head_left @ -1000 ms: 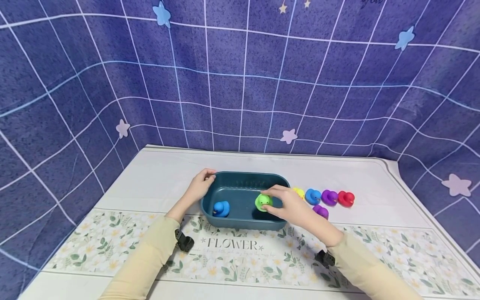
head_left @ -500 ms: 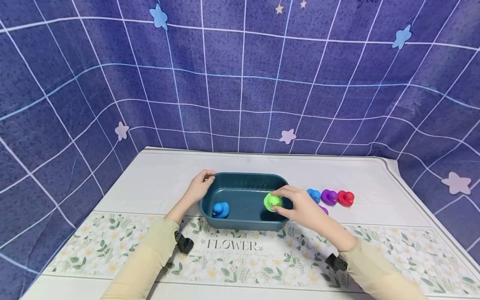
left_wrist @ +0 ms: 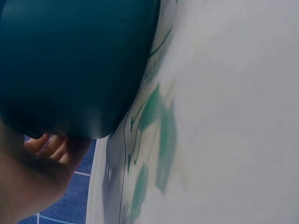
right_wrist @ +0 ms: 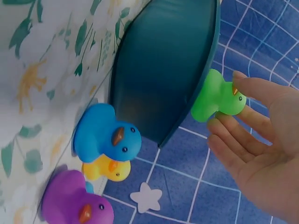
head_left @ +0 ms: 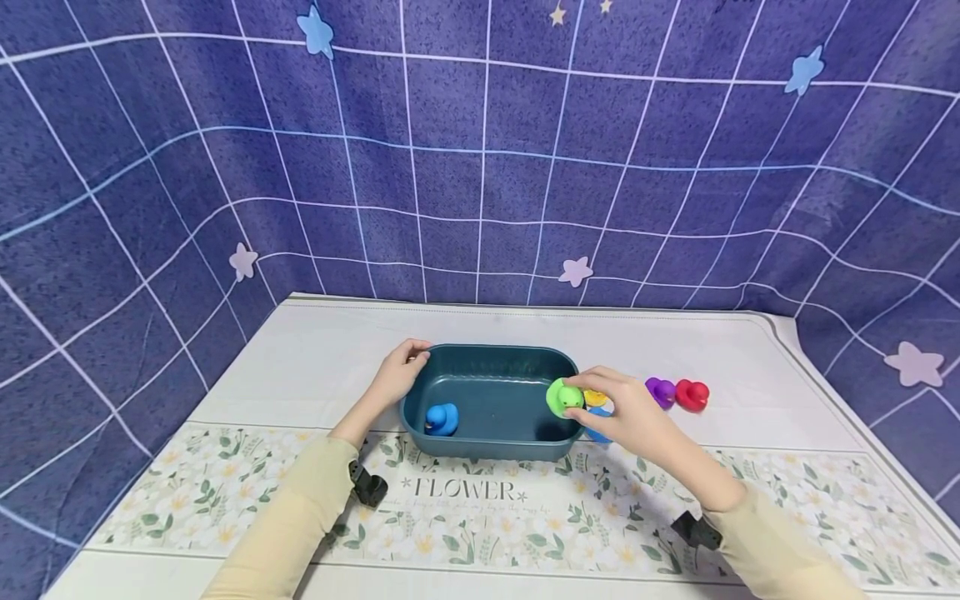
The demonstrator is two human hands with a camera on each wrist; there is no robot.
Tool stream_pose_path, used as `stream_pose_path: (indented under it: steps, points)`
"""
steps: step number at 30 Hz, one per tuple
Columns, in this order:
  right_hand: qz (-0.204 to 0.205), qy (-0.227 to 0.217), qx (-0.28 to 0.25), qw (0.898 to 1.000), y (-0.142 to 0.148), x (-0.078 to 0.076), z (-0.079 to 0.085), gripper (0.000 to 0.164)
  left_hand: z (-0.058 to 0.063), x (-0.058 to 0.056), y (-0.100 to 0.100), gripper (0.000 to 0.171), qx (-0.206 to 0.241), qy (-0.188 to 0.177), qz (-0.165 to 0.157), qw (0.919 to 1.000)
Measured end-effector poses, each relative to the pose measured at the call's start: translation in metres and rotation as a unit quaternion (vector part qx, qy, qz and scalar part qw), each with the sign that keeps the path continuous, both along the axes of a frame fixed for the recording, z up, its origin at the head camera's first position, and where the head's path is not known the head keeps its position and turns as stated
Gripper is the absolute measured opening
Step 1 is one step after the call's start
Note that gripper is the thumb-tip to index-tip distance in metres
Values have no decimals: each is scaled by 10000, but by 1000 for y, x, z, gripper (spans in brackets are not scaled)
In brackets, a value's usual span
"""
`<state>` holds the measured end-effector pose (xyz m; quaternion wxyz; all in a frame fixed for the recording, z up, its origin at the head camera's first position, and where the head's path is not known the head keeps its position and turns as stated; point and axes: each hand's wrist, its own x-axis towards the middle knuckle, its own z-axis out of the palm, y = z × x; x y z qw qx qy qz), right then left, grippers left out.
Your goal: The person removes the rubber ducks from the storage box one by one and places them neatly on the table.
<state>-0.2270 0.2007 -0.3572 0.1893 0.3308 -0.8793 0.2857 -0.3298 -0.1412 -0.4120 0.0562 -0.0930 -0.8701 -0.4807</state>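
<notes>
A dark teal tub (head_left: 491, 450) stands on the table, with a blue toy duck (head_left: 442, 419) inside near its left end. My left hand (head_left: 397, 372) holds the tub's left end by the rim; in the left wrist view its fingers (left_wrist: 58, 147) lie against the tub's outer wall. A green toy duck (head_left: 567, 397) is pinched between the thumb and fingers of my right hand (head_left: 626, 417), over the tub's right rim. The right wrist view shows the thumb by the green duck's (right_wrist: 215, 95) beak and fingers under its head.
Right of the tub sit a yellow duck (head_left: 595, 398), another blue duck (head_left: 598, 425), a purple duck (head_left: 662, 392) and a red duck (head_left: 692, 396). My right hand partly covers this group. A purple grid-patterned curtain (head_left: 480, 167) hangs behind the table.
My right hand has carried the green duck rightward, from over the tub's inside to its right rim. The left hand and the tub have stayed almost where they were.
</notes>
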Motion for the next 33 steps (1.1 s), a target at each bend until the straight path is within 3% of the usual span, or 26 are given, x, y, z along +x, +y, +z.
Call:
stream_pose_path:
  steps: [33]
  points:
    - [-341,491,83,9982,45,2,-9,39,0,1,-1,28,-62,84,-23,9999]
